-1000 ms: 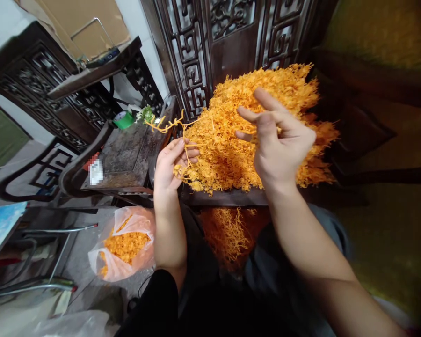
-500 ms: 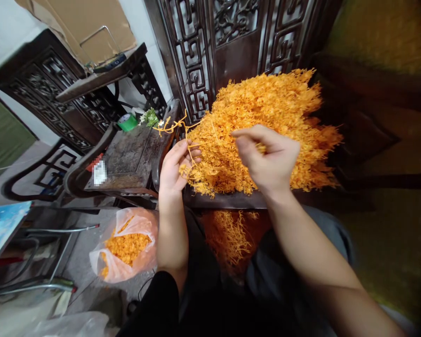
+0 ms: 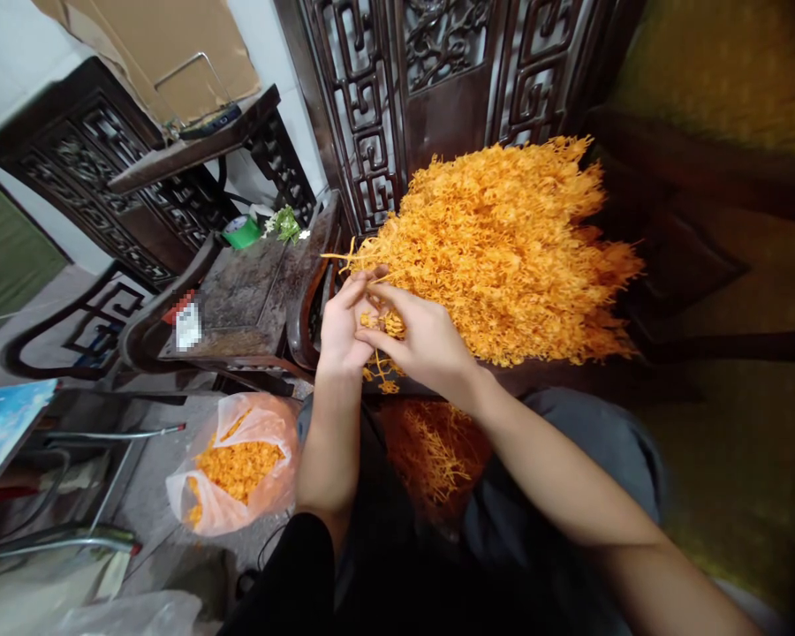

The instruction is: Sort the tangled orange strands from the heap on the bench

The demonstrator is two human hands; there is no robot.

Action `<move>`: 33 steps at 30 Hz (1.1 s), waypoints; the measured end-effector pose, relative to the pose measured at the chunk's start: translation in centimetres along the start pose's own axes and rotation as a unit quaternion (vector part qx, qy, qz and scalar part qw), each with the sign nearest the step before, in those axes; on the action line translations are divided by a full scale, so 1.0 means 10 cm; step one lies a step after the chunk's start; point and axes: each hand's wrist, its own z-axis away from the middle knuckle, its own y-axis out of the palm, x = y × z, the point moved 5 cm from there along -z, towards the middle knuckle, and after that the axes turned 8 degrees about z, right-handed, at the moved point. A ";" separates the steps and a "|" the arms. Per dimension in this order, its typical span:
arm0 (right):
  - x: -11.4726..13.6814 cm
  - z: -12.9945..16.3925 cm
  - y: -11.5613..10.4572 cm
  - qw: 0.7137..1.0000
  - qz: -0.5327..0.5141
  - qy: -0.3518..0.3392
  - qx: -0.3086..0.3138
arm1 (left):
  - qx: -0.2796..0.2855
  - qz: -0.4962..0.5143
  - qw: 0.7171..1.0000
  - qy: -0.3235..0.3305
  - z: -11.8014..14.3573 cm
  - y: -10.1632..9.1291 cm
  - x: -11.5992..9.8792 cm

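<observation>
**A:** What are the hands on?

**B:** Both meet at the near left edge of the big heap of orange, stringy, branching sprigs (image 3: 503, 256), which lies on a dark wooden seat (image 3: 549, 375) in front of a carved dark wood screen (image 3: 437, 97). The left hand (image 3: 342, 325) is curled, its fingertips pinching a thin orange sprig (image 3: 371, 269) whose stems stick out to the left. The right hand (image 3: 424, 344) is closed too, thumb and fingers nipped on the same sprig, touching the left hand's fingers. A few orange bits hang below the two hands.

**A:** And around them?

**B:** More orange strands (image 3: 437, 450) lie lower down, between the person's knees. To the left, on the floor, sits an open clear plastic bag of orange pieces (image 3: 238, 464). A worn dark side table (image 3: 252, 296) stands just left of the heap, with a green roll of tape (image 3: 242, 231) and a small green and white sprig (image 3: 286, 223) at its far end.
</observation>
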 end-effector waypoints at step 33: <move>-0.48 -0.01 -0.46 0.971 -0.196 0.133 -0.036 | -0.045 -0.164 0.979 0.110 0.00 -0.02 -0.19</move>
